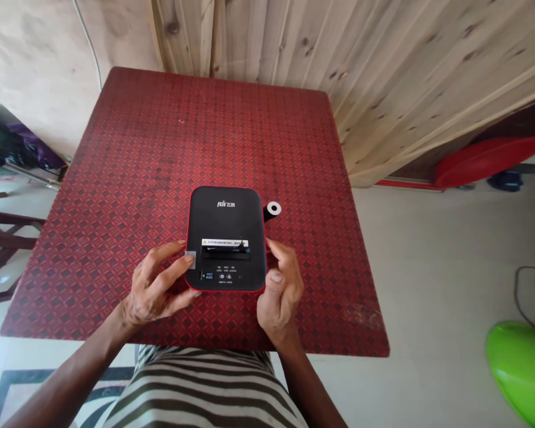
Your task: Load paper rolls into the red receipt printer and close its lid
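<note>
A black receipt printer [225,220] with a red edge lies flat on a red patterned tabletop [205,148]. It has a white label and a dark slot across its middle, with small buttons near the front. My left hand [158,282] grips its left side, and a small grey tab [189,259] shows by the fingers. My right hand [280,285] holds the right edge, thumb toward me. Just behind the printer's right corner stands a small dark roll [273,208] with a white core, partly hidden by the printer.
A wood-plank wall [405,77] rises behind the table. A dark chair [4,238] stands at the left. A red plastic object [485,160] lies at the far right, and a green plastic object [521,368] sits low at the right. A striped shirt [200,386] fills the bottom.
</note>
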`<state>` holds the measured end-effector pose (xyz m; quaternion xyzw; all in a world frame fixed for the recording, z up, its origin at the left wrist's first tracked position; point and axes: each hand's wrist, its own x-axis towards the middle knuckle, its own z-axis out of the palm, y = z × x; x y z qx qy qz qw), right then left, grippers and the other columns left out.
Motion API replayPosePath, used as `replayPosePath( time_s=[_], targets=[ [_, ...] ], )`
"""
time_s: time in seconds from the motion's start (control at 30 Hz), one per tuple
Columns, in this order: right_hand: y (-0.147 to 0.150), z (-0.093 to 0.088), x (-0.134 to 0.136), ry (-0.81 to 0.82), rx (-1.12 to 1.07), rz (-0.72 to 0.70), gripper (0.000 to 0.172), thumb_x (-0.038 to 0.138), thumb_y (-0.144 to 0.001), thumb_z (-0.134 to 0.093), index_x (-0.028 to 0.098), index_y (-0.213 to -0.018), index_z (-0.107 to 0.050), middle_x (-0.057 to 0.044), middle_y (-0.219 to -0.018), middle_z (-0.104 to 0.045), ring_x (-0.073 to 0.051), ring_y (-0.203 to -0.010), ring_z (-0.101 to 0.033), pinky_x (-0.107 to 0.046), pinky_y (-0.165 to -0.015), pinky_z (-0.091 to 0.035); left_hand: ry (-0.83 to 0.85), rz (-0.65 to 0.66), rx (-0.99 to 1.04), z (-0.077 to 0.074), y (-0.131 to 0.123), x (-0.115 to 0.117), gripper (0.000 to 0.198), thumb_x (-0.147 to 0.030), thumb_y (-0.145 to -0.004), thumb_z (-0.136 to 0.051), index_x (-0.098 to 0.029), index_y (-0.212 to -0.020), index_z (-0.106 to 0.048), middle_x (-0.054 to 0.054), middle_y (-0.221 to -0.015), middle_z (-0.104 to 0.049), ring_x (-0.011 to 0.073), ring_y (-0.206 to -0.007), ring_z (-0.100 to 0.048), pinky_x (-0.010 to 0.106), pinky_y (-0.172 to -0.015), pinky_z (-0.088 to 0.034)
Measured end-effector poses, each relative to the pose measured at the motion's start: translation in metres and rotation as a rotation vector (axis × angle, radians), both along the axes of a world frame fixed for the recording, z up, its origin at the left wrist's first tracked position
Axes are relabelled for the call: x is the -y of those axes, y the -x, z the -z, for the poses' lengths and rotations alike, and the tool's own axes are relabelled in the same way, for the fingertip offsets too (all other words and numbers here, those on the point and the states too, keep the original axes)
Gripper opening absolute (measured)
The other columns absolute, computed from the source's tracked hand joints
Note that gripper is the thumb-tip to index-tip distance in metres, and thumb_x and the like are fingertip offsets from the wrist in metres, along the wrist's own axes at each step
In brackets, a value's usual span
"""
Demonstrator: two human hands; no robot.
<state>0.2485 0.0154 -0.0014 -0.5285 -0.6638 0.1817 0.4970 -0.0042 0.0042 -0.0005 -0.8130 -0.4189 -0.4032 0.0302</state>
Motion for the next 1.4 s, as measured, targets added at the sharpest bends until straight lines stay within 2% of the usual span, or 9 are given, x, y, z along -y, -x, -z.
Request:
replayPosePath(
  time_s=[0.23,0.43,0.6,0.83,1.03,1.27,1.33,1.4],
  targets=[
    [-0.002,0.009,-0.002,0.095,-0.041,-0.024,0.070,0.070,-0.109,-0.021,0.025,-0.142,-0.063,-0.011,-0.118,-0.069,-0.024,-0.095,-0.068,-0.036,-0.071,-0.054,0.033,0.031,0.045,0.004,0.002,-0.002,0.061,-0.044,-0.099,-0.071,-0.016,-0.150,-0.054,0.021,-0.134,-0.065,0.0284,-0.116,-0.070,0.039,-0.086,-0.067],
    [-0.001,0.016,-0.004,0.109,-0.102,-0.032,0.074,0.077,-0.106,-0.021,0.027,-0.139,-0.064,-0.009,-0.117,-0.069,-0.026,-0.100,-0.068,-0.038,-0.077,-0.055,0.071,0.028,0.098,0.008,0.002,-0.002,0.057,-0.046,-0.097,-0.073,-0.020,-0.145,-0.058,0.019,-0.138,-0.065,0.0288,-0.120,-0.070,0.040,-0.086,-0.068],
    [0.000,0.017,-0.008,0.120,-0.137,-0.025,0.076,0.080,-0.104,-0.022,0.027,-0.135,-0.067,-0.008,-0.112,-0.071,-0.026,-0.096,-0.069,-0.038,-0.076,-0.055,0.124,0.050,0.142,0.004,0.002,-0.003,0.055,-0.044,-0.094,-0.077,-0.020,-0.141,-0.060,0.019,-0.143,-0.062,0.0285,-0.121,-0.069,0.039,-0.086,-0.067],
    [-0.001,0.018,-0.008,0.145,-0.172,-0.018,0.080,0.085,-0.100,-0.025,0.027,-0.133,-0.069,-0.007,-0.110,-0.070,-0.026,-0.096,-0.068,-0.040,-0.079,-0.056,0.202,0.064,0.254,0.001,0.000,-0.006,0.051,-0.051,-0.093,-0.078,-0.022,-0.132,-0.064,0.015,-0.136,-0.064,0.0249,-0.114,-0.069,0.037,-0.080,-0.065],
    [-0.002,0.021,-0.007,0.174,-0.173,-0.007,0.084,0.088,-0.098,-0.024,0.026,-0.131,-0.069,-0.006,-0.105,-0.068,-0.023,-0.087,-0.067,-0.036,-0.069,-0.054,0.243,0.077,0.305,-0.002,-0.003,-0.011,0.047,-0.051,-0.091,-0.081,-0.022,-0.125,-0.066,0.013,-0.130,-0.064,0.0233,-0.109,-0.069,0.037,-0.078,-0.065],
    [-0.003,0.019,-0.004,0.188,-0.077,0.041,0.089,0.088,-0.098,-0.018,0.024,-0.134,-0.069,-0.009,-0.107,-0.069,-0.025,-0.087,-0.069,-0.035,-0.064,-0.055,0.254,0.076,0.281,-0.001,-0.003,-0.009,0.047,-0.052,-0.094,-0.076,-0.023,-0.130,-0.064,0.014,-0.129,-0.063,0.0242,-0.109,-0.069,0.040,-0.080,-0.066],
    [-0.005,0.008,-0.005,0.146,-0.050,0.080,0.083,0.082,-0.102,-0.021,0.023,-0.135,-0.067,-0.011,-0.110,-0.070,-0.024,-0.085,-0.070,-0.036,-0.064,-0.056,0.229,0.078,0.257,-0.001,-0.002,-0.008,0.048,-0.049,-0.096,-0.075,-0.022,-0.133,-0.063,0.014,-0.127,-0.064,0.0242,-0.109,-0.069,0.038,-0.079,-0.066],
    [-0.007,-0.012,-0.010,0.029,0.010,0.127,0.053,0.062,-0.109,-0.039,0.025,-0.133,-0.068,-0.009,-0.109,-0.072,-0.021,-0.082,-0.070,-0.036,-0.066,-0.057,0.198,0.075,0.241,-0.002,-0.002,-0.007,0.048,-0.046,-0.097,-0.074,-0.021,-0.136,-0.062,0.014,-0.125,-0.064,0.0241,-0.108,-0.069,0.037,-0.079,-0.066]
  ],
)
